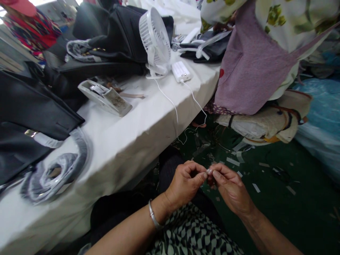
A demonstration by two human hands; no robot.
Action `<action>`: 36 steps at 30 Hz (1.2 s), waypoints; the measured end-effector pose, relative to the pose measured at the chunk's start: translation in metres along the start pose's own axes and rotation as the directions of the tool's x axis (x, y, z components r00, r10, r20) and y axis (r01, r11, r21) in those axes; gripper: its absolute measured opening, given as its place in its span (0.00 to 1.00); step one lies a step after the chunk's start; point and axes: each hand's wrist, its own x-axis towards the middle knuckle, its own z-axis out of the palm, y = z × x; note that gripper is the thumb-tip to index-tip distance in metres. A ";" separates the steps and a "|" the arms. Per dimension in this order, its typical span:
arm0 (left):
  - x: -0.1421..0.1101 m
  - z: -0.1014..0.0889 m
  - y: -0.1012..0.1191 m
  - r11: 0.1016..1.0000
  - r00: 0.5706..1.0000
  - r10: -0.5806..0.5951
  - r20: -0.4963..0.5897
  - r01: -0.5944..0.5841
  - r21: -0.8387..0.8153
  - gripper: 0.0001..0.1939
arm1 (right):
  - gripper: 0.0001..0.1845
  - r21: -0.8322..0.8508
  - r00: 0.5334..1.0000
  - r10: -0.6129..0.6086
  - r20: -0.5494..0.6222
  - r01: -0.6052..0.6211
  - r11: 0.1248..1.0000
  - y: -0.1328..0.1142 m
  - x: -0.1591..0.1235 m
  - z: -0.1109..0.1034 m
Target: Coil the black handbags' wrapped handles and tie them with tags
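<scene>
Over my lap, my left hand (pixel 187 182) and my right hand (pixel 231 186) meet at the fingertips. Both are closed in a pinch on a tiny whitish piece (pixel 209 171), too small to name. Most of it is hidden by the fingers. A metal bangle (pixel 153 214) circles my left wrist. Up and left of my hands, a tape dispenser (pixel 105 97) lies on the white-covered table (pixel 127 131). Beside it are black bags (pixel 29 113) and a plastic-wrapped strap (pixel 57 173) in a coil.
A white fan (pixel 155 42) stands on the table by a white power bank (pixel 181 72), whose cable (pixel 175 113) hangs over the edge. A person in a mauve apron (pixel 247 67) is at the right. Scraps (pixel 256 187) litter the green floor (pixel 278 219) near a stacked bundle (pixel 268 120).
</scene>
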 end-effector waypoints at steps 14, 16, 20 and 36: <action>0.003 0.005 0.002 0.735 0.892 -0.452 0.003 0.374 -0.565 0.10 | 0.23 -0.635 0.881 -0.458 0.121 0.423 0.646 0.000 0.005 -0.004; 0.002 0.005 0.002 0.751 0.895 -0.445 -0.001 0.373 -0.545 0.08 | 0.14 -0.595 0.870 -0.469 0.149 0.458 0.660 -0.001 0.009 0.001; 0.002 0.005 0.002 0.779 0.894 -0.446 -0.028 0.373 -0.503 0.06 | 0.12 -0.566 0.876 -0.468 0.113 0.444 0.695 -0.001 0.010 0.004; -0.001 0.011 -0.008 0.826 0.876 -0.481 -0.030 0.442 -0.348 0.13 | 0.09 -0.561 0.951 -0.296 -0.093 0.196 0.804 0.014 0.009 0.002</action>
